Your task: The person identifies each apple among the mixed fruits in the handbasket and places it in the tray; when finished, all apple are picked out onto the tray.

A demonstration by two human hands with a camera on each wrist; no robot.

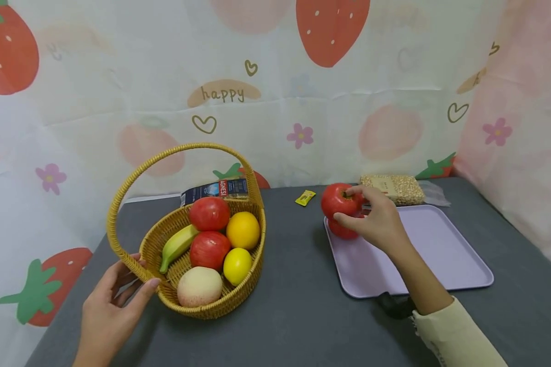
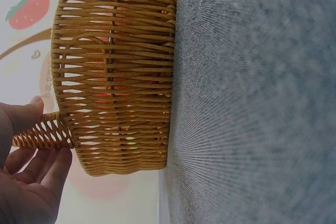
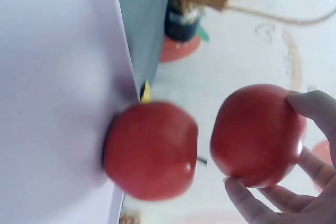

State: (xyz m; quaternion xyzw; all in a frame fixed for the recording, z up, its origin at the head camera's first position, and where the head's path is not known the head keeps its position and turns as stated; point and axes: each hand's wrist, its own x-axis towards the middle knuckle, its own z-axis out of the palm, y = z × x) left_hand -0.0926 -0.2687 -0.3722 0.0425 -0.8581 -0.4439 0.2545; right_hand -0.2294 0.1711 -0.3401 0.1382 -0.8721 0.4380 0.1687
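As the left grip (image 1: pixel 112 300) holds the foot of the handle (image 1: pixel 202 146) on the wicker basket (image 1: pixel 243 291), towards the left edge of the desk (image 1: pixel 294 306), the right grip (image 1: pixel 377 216) pinches a red apple (image 1: pixel 335 201). I see it held just above, and apart from, a second apple (image 3: pixel 149 153) at the far left corner of the lilac tray (image 1: pixel 436 244). The basket carries two more apples (image 1: pixel 209 250), a banana (image 1: pixel 179 247), an orange (image 1: pixel 243 231), a lemon (image 1: pixel 238 266) and a peach (image 1: pixel 199 288); a yellow sachet (image 1: pixel 305 198) lies near the desk's far edge.
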